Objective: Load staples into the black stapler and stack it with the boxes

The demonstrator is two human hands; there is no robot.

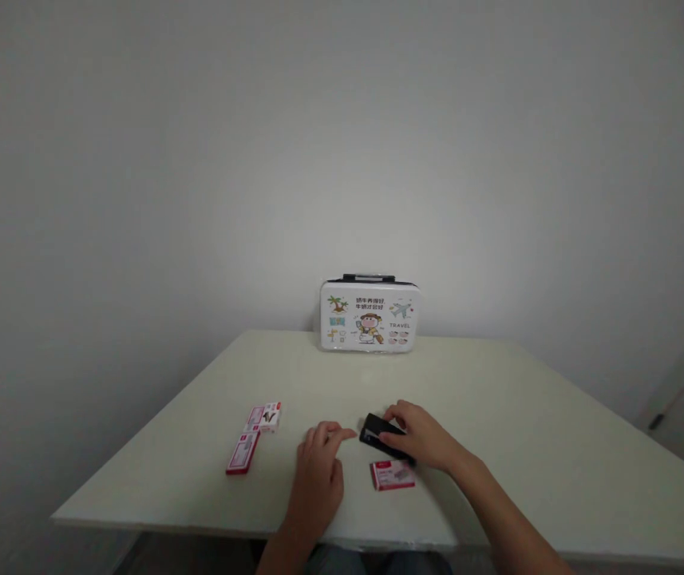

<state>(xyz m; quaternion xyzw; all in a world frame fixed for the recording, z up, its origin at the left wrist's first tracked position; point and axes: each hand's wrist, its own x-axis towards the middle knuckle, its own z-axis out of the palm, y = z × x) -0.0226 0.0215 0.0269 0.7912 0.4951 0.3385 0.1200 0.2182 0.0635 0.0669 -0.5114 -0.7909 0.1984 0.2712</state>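
Right hand (422,435) is down on the black stapler (377,435), fingers curled over its top and closed around it, so only the stapler's left end shows and the rest sits hidden under the palm. The stapler rests on the table (527,447), well in front of the picture case (369,316). Left hand (319,471) lies just left of the stapler, fingers loosely apart and bent, forefinger stretched toward the stapler's end; whether the fingertip touches it is too fine to tell. It holds nothing. Just in front of the stapler sits a small red-and-white box (393,474), its upper edge partly covered by the right wrist, print too small to read. Off to the left of the stapler lie two more red-and-white boxes (254,438), end to end, lettering unreadable. Both forearms are cut off by the bottom edge. The table is pale cream and matte, its near edge showing. The picture case stands upright at the far edge against a plain grey-white wall (198,160), dark handle on top. At far right, a doorway edge (677,383), blurred.
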